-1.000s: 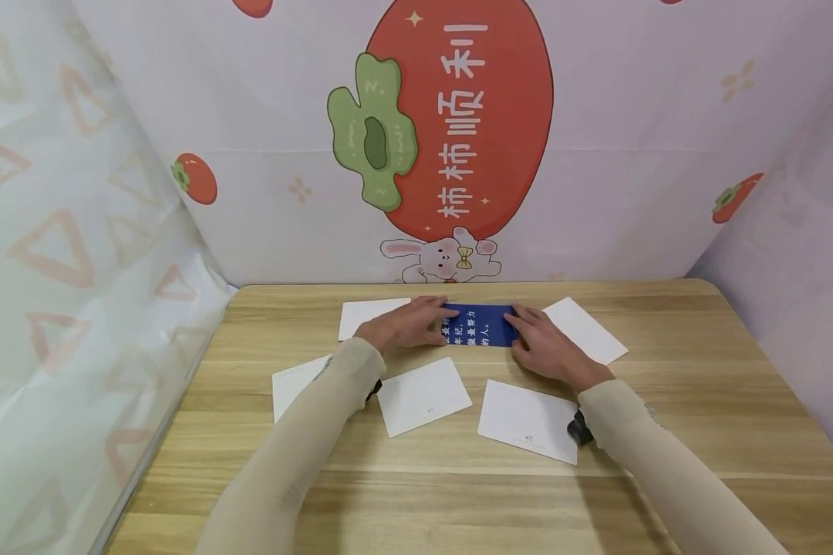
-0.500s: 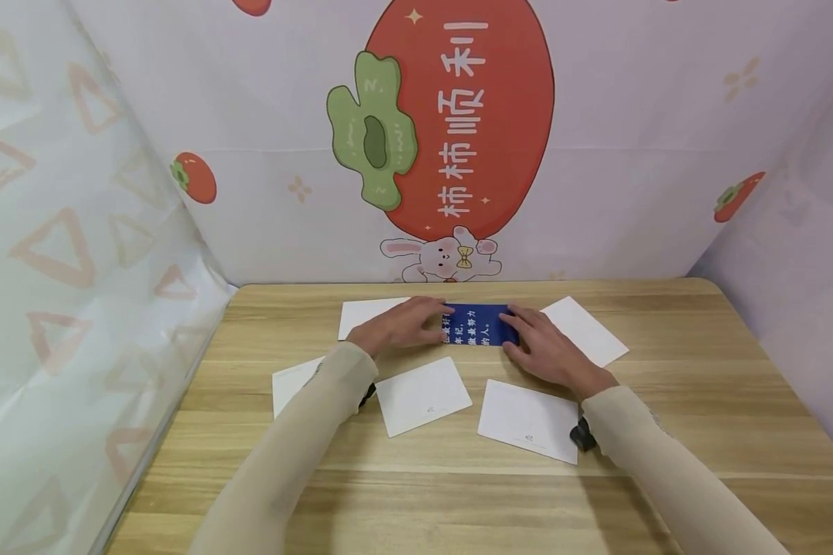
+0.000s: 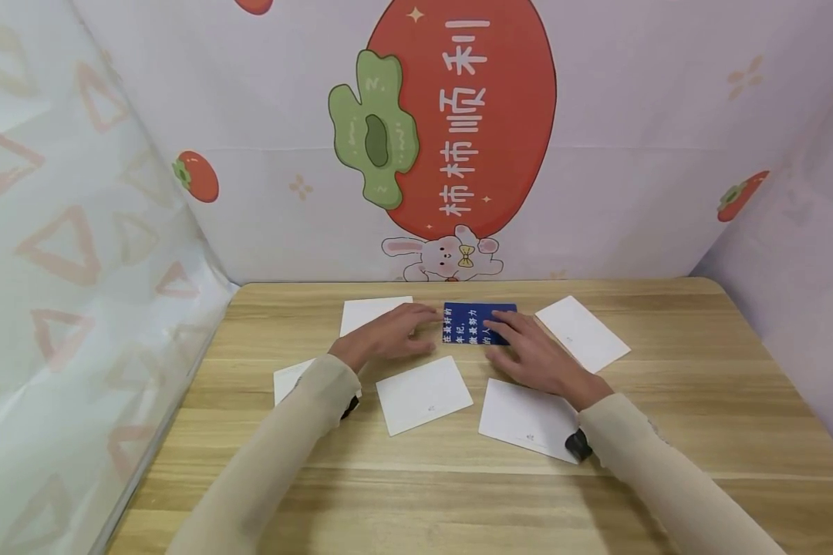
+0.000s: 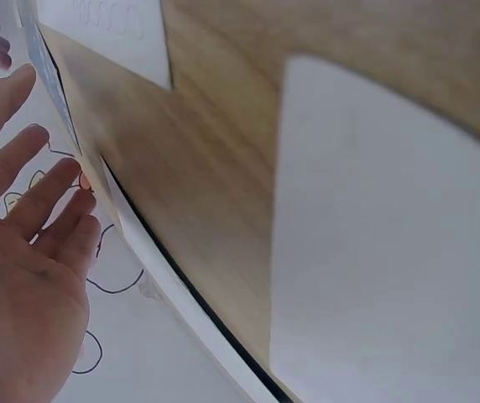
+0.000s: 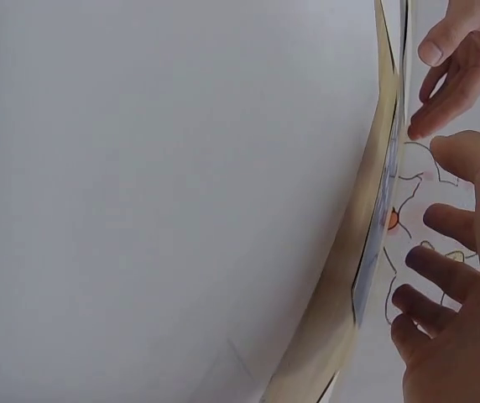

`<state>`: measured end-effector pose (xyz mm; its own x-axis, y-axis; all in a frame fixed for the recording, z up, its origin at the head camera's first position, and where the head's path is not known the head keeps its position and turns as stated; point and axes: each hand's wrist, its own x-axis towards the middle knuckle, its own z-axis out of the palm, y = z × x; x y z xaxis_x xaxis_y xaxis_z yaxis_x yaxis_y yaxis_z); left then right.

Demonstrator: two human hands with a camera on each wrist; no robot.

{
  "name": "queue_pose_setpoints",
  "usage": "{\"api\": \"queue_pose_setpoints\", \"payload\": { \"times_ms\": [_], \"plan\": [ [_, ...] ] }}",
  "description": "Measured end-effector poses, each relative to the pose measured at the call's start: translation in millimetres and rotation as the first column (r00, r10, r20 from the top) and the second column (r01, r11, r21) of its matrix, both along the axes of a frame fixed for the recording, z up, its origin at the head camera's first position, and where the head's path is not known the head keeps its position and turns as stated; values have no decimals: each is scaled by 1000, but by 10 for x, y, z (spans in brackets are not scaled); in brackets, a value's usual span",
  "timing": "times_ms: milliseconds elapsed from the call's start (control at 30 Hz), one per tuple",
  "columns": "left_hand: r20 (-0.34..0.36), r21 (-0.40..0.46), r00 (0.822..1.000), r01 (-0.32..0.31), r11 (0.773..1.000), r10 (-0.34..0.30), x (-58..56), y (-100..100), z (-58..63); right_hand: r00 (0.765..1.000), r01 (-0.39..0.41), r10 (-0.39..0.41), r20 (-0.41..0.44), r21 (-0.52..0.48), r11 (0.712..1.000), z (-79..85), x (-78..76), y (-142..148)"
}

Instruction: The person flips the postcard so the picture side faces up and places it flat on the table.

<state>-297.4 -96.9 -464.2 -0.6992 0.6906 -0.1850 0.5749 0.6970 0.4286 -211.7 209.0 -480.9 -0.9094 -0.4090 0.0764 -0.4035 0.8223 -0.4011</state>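
Note:
A blue card (image 3: 460, 327) with white writing lies flat near the back of the table. My left hand (image 3: 391, 333) is just left of it, fingers extended and relaxed, with a gap to the card's edge. In the left wrist view its palm and spread fingers hold nothing. My right hand (image 3: 531, 348) hovers over or rests on the card's right part, covering some of the writing; contact cannot be made out. Loosely bent, spread fingers show on the right hand (image 5: 462, 294) in the right wrist view, with nothing gripped.
Several white cards lie around the hands: one behind the left hand (image 3: 366, 310), one front left (image 3: 291, 379), one front centre (image 3: 423, 395), one by the right wrist (image 3: 527, 416) and one at right (image 3: 585, 333). A printed cloth (image 3: 597, 216) stands behind the wooden table (image 3: 416, 509).
My left hand has drawn away leftward from the blue card, uncovering its left writing. My right hand has slid a little left over the card. The card has stayed in about the same place.

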Motion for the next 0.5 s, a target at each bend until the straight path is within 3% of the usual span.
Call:
{"api": "queue_pose_setpoints", "payload": {
  "times_ms": [267,500],
  "plan": [
    [5,11,1000,-26,1000,26,156,-90,27,998,-66,66,-6,0,998,46,68,-137],
    [-56,-14,998,-7,1000,6,256,-167,62,992,-126,125,-28,-18,992,71,120,-258]
  ]
}}
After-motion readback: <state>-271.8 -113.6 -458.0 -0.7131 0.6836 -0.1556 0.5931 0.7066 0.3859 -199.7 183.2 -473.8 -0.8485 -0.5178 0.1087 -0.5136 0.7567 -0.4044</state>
